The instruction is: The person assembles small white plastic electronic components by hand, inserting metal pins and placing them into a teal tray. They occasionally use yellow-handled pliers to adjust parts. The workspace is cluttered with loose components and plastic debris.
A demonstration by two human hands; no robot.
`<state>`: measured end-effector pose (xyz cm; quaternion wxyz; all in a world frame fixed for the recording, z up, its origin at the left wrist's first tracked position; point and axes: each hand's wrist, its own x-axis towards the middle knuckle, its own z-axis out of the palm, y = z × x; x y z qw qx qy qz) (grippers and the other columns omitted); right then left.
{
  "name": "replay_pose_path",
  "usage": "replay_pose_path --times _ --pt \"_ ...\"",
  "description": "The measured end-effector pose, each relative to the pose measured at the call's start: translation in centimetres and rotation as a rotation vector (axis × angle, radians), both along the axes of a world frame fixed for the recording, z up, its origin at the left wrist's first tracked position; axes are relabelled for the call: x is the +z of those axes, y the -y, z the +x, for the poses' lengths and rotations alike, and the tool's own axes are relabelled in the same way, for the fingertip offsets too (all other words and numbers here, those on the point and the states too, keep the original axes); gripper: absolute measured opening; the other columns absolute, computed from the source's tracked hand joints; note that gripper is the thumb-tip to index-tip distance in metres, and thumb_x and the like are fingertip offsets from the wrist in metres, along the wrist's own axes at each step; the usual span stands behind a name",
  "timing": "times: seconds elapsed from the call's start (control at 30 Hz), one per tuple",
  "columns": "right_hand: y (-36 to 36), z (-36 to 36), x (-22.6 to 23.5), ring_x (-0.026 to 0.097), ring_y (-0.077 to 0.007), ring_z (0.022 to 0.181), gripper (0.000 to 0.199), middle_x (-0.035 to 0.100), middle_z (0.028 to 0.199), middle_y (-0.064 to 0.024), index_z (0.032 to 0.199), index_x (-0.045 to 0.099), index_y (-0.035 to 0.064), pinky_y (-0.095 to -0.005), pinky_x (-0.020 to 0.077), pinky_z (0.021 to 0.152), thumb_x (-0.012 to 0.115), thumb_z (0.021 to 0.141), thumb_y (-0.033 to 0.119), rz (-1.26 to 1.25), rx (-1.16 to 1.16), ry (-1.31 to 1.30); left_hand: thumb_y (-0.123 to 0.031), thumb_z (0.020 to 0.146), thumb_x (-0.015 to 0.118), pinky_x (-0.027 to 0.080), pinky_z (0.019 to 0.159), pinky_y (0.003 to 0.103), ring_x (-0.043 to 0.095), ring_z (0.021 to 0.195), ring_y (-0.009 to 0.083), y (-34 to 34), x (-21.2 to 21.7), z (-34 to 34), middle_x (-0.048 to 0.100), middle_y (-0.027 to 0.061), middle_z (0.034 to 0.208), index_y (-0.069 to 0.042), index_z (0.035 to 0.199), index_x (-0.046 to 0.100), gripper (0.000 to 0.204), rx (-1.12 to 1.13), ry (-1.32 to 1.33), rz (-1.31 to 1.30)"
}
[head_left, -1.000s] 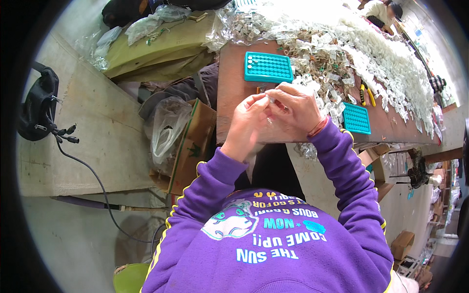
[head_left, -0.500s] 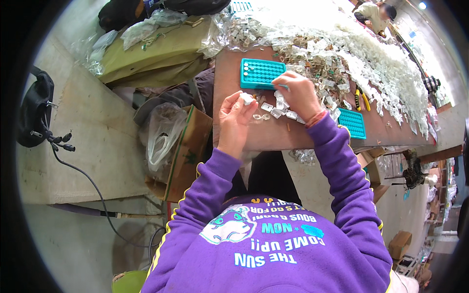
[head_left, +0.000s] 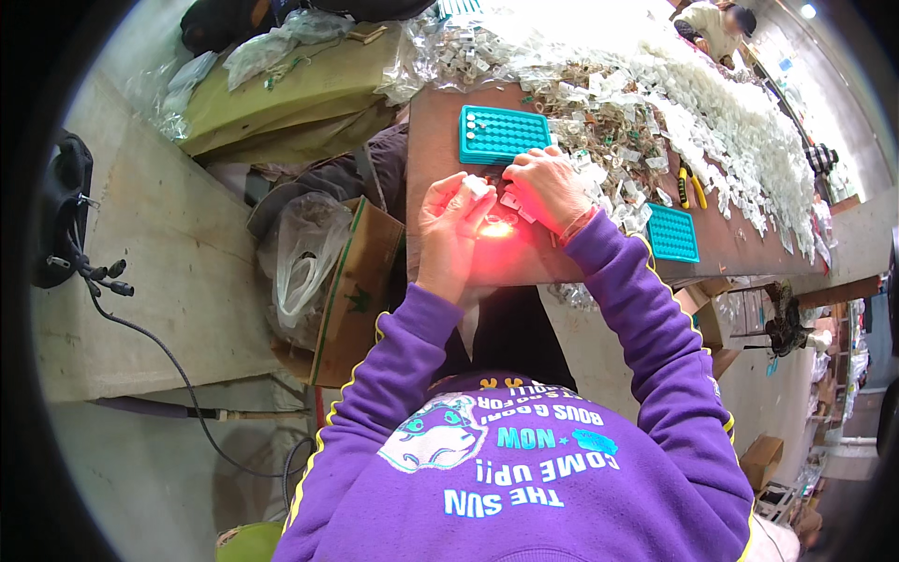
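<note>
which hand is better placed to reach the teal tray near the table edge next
Probably the right hand: it rests right below the teal tray, almost touching its near edge. The left hand sits further back and pinches a small white piece, so it is busy.

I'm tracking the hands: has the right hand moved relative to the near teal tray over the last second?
Yes. The right hand has gone forward from beside the left hand to the tray's near edge.
</note>
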<state>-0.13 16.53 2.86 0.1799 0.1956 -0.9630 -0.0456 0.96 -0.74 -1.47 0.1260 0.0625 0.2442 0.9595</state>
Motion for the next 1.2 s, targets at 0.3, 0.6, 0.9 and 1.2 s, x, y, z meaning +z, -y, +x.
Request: replay_pose_path --times 0.3,0.6,0.9,1.2 --pt "0.2 0.1 -0.9 0.061 -0.0199 0.082 0.007 0.062 0.077 -0.0027 0.074 0.064 0.0131 -0.0353 0.0421 0.083 0.062 0.073 0.02 -0.019 0.119 -0.021 -0.006 0.095 0.053 0.048 0.1 0.042 0.059 0.108 0.0289 -0.1 0.4 0.2 0.059 0.0163 0.111 -0.001 0.116 0.054 0.021 0.006 -0.01 0.001" --pt "-0.5 -0.6 -2.0 0.062 -0.0297 0.075 0.004 0.062 0.07 -0.0096 0.071 0.057 0.0093 -0.0386 0.0459 0.078 0.06 0.072 0.011 -0.303 0.116 -0.089 -0.004 0.094 0.054 0.051 0.096 0.042 0.062 0.103 0.0295 -0.3 -0.3 -0.4 0.061 0.0161 0.108 0.0 0.114 0.054 0.021 -0.017 -0.052 0.015" --pt "-0.4 0.0 -0.7 0.065 -0.0245 0.072 0.008 0.065 0.071 -0.0074 0.086 0.064 0.0074 -0.0354 0.0521 0.068 0.064 0.077 0.007 -0.581 0.039 -0.038 -0.008 0.095 0.055 0.054 0.088 0.037 0.064 0.094 0.0248 -0.1 -0.1 -0.4 0.063 0.0128 0.102 0.001 0.116 0.055 0.023 -0.048 -0.025 -0.01" --pt "1.0 2.6 2.2 0.063 -0.0085 0.075 0.011 0.069 0.086 -0.0047 0.092 0.067 0.0026 -0.023 0.0506 0.068 0.067 0.088 0.013 -1.551 -0.009 0.534 -0.01 0.095 0.056 0.054 0.083 0.033 0.064 0.088 0.0198 0.1 0.2 -0.3 0.064 0.0094 0.097 0.001 0.116 0.057 0.024 -0.121 -0.019 0.013"
